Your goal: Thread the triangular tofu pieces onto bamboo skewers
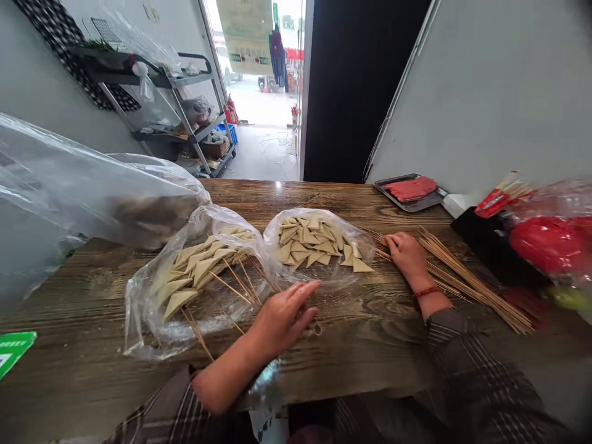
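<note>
My left hand (pixel 287 313) hovers at the table's front middle, fingers stretched out and thumb apart, holding nothing. Beside it lies an opened clear plastic bag (pixel 143 296) with folded tan triangular food pieces (pixel 203 262). Several thin skewers (pixel 234 288) stick out of these pieces and lie over the bag. A second plastic bag (pixel 324 282) holds more loose tan triangles (pixel 308 237). On the right, my right hand (pixel 409 256) is closed over thin bamboo skewers (pixel 446 280), its fingertips partly hidden. A larger skewer bundle (pixel 481 290) lies just right of that hand.
At the back right, a dark tray (pixel 411 200) holds pink-red pieces (pixel 411 188). A black box (pixel 485 246) and a red plastic-wrapped bundle (pixel 548 243) stand at the right. A big plastic bag (pixel 87 179) covers the left rear. A shelf cart (pixel 185 117) stands beyond.
</note>
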Tool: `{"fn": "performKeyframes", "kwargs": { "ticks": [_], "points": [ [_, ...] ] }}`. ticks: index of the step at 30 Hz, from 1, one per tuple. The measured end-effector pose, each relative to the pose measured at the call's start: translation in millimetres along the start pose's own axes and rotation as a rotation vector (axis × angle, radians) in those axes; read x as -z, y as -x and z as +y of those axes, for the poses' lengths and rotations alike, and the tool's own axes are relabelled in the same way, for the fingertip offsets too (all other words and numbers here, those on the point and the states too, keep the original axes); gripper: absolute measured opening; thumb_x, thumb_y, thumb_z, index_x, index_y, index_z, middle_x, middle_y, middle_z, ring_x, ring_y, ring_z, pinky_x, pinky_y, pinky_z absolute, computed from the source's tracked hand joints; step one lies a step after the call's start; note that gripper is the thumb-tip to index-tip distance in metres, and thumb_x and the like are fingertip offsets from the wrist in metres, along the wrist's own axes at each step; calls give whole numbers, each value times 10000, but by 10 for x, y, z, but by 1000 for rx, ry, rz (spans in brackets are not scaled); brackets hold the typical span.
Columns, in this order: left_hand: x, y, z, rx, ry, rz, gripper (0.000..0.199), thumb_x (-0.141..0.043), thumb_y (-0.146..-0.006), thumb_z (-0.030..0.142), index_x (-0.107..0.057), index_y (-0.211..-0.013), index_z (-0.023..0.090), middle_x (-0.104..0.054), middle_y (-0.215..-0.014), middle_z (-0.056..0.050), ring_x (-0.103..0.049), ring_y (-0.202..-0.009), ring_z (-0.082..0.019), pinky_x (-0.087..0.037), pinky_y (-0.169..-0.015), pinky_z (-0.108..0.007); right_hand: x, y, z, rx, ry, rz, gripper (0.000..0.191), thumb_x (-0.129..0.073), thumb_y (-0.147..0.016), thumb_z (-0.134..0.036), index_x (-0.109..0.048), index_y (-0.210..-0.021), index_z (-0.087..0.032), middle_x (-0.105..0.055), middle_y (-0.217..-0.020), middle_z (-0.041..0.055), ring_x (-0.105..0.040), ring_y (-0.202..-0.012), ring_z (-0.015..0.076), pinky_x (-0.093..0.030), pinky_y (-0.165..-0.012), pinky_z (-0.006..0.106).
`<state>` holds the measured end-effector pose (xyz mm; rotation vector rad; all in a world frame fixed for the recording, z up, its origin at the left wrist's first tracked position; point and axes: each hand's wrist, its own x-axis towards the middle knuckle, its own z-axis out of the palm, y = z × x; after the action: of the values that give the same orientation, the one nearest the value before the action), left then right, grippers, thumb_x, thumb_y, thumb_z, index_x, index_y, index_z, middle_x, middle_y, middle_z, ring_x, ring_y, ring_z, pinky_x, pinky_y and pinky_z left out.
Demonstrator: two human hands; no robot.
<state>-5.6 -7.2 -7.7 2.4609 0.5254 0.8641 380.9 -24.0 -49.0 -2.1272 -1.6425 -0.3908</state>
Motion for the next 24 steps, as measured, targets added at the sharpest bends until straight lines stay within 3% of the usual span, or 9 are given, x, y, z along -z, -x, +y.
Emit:
{"fn": "performKeyframes", "kwargs": {
  "ticks": [5, 8, 10, 13, 16, 19, 24],
  "points": [
    [-230, 194, 332, 113, -108, 172, 419, -532, -938, 187, -483, -1353, 212, -690, -1059, -70, -661, -768, -113, -558, -783, -286, 4, -63, -31, -2, -69, 63, 333, -468, -971, -304, -774, -930, -179, -721, -993, 105, -579, -893, 229, -406, -817, 343],
    [-406, 363, 530, 297, -93, 235, 347, -538, -927, 220, -556, -1273, 204, -697, -1026, -58, -669, -772, -122, -556, -766, -285, 37, -94, -99, 14, -146, 95, 333, -473, -976, -317, -777, -966, -182, -702, -1036, 119, -573, -913, 234, -409, -811, 348],
    [-506, 424, 611, 461, -46, 350, 325, -548, -920, 280, -583, -1229, 186, -699, -1008, -66, -687, -821, -147, -557, -776, -297, 87, -104, -134, 35, -200, 105, 339, -467, -983, -329, -772, -1005, -181, -695, -1032, 123, -578, -906, 232, -414, -792, 342],
    [-615, 400, 658, 622, 88, 529, 384, -570, -887, 373, -582, -1198, 148, -686, -950, -64, -691, -741, -152, -560, -732, -306, 214, -96, -210, 101, -301, 144, 367, -433, -1007, -350, -745, -1090, -175, -706, -1016, 121, -602, -893, 229, -426, -760, 323],
    [-679, 297, 663, 720, 154, 633, 434, -608, -826, 404, -581, -1162, 131, -667, -871, -34, -675, -621, -136, -538, -652, -283, 395, -41, -369, 214, -412, 237, 381, -393, -1029, -347, -707, -1161, -176, -720, -1049, 115, -625, -944, 231, -448, -781, 318],
    [-718, 209, 662, 768, 153, 665, 448, -638, -779, 388, -587, -1145, 135, -659, -834, -12, -657, -573, -117, -513, -613, -255, 562, 56, -574, 338, -459, 308, 391, -352, -1041, -296, -658, -1239, -153, -707, -1056, 131, -619, -959, 234, -458, -818, 332],
    [-770, 160, 649, 769, 96, 655, 430, -637, -783, 353, -583, -1145, 127, -658, -809, -4, -655, -569, -113, -503, -620, -250, 642, 149, -725, 467, -407, 297, 389, -357, -998, -136, -622, -1281, -110, -669, -1008, 151, -559, -916, 250, -439, -834, 377]
  ]
}}
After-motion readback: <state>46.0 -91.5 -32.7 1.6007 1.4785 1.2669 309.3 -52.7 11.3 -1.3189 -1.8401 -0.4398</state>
